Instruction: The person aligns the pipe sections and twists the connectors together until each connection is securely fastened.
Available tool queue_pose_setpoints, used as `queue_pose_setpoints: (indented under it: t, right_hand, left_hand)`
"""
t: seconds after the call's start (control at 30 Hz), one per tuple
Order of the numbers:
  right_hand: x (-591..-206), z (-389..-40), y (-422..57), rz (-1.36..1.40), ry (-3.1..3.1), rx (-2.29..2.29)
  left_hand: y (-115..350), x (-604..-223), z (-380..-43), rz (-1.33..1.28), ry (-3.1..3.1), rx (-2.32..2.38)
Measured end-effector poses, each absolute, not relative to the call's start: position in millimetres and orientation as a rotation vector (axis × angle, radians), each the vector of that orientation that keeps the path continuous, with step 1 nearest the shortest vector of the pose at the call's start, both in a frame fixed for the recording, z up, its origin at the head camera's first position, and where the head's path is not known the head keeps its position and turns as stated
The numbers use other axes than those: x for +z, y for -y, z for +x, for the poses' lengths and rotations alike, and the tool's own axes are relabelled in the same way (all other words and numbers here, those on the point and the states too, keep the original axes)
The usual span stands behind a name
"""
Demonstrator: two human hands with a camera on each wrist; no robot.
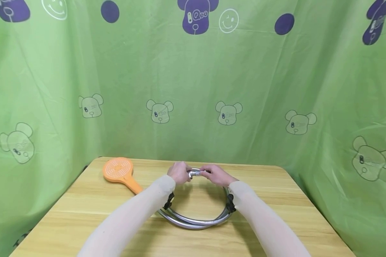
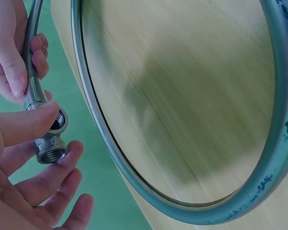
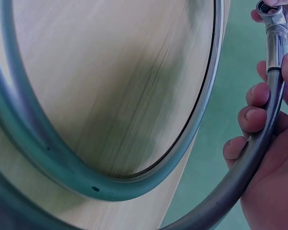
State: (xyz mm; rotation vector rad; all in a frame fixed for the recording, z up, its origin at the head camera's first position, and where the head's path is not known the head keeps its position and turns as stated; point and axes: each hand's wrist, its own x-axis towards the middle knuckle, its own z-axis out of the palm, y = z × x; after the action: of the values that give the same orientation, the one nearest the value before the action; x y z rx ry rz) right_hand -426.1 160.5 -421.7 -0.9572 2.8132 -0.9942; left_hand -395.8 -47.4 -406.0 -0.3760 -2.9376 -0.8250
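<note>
A metal shower hose (image 1: 196,224) lies looped, its coil reaching toward the front of the table. With curled fingers my right hand (image 1: 217,175) grips the hose near its metal end sleeve (image 3: 275,52). My left hand (image 1: 179,172) pinches a small silver threaded fitting (image 2: 52,148) between thumb and fingers. In the left wrist view, the fitting's open threaded ports show, and it sits against the hose end. How far the two are screwed together, I cannot tell. The remaining fingers of the left hand are spread loosely below the fitting.
An orange handheld shower head (image 1: 118,169) lies face up at the table's left, its handle partly behind my left forearm. The wooden table (image 1: 286,203) ends just beyond my hands. A green patterned curtain (image 1: 193,75) hangs behind and on both sides.
</note>
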Motion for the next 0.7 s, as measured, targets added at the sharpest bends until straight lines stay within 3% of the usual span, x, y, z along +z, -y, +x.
queue_pose_setpoints:
  t: [0.7]
  right_hand:
    - [-424.5,-427.0,-162.8,-0.936,-2.810,-1.020]
  left_hand:
    - [45.7,-407.5,-396.7,-0.374,2.926,-0.844]
